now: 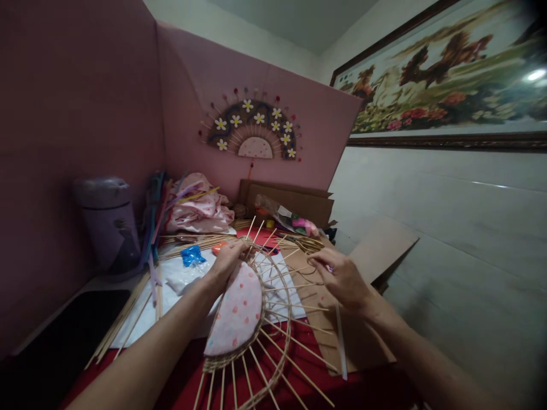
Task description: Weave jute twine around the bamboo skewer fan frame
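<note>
A half-round piece (239, 310) covered in pink dotted cloth stands tilted over the table, with thin wooden sticks fanning out from its curved edge. Twine (289, 324) runs in an arc across the sticks, and more twine lines the cloth edge. My left hand (233, 259) is closed on the upper end of this fan frame, by the topmost sticks. To the right of the stick tips, my right hand (337, 276) is closed round a strand of twine that loops toward the frame. A white strip (341, 341) hangs below my right hand.
Loose sticks, a blue packet (192, 255), crumpled dotted cloth (200, 208) and pipe cleaners lie on the left, near a lilac container (109, 225). Brown cardboard (354, 347) is under my right hand. A flowered fan (252, 128) hangs on the pink panel behind.
</note>
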A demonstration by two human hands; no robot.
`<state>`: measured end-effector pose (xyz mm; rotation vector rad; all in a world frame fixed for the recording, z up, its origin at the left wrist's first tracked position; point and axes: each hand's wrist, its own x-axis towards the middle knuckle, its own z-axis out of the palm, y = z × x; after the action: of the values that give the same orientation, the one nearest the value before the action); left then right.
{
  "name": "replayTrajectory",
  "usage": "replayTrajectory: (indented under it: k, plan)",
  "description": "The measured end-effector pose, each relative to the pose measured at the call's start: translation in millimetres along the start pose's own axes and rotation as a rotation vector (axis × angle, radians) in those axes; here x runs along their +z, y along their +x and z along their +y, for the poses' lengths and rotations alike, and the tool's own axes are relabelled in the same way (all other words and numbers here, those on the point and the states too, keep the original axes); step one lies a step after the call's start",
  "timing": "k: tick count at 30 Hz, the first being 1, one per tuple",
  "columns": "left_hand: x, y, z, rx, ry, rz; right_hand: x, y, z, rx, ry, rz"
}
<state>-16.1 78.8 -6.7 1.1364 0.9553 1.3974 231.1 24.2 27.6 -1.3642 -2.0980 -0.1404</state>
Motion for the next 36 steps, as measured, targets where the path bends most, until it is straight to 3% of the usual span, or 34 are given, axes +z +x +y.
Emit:
replayTrajectory:
  k: [3,7,13,27,36]
  plan:
    - [2.3,-4,2,-0.003,0.014,-0.031,18,10,-43,-0.167,0.095,0.009]
    - [1.4,-5,1,-0.016,-0.008,-0.079,43,23,-63,-0.269,0.006,0.031]
    - [-0.7,-2,-6,-0.019,-0.050,-0.097,59,34,-66,-0.281,-0.085,0.040]
    - [4.2,-6,1,0.036,0.039,-0.082,57,34,-68,-0.406,-0.275,0.048]
    - [3.6,-4,-2,0.003,0.041,-0.097,56,31,-65,-0.322,-0.105,0.120]
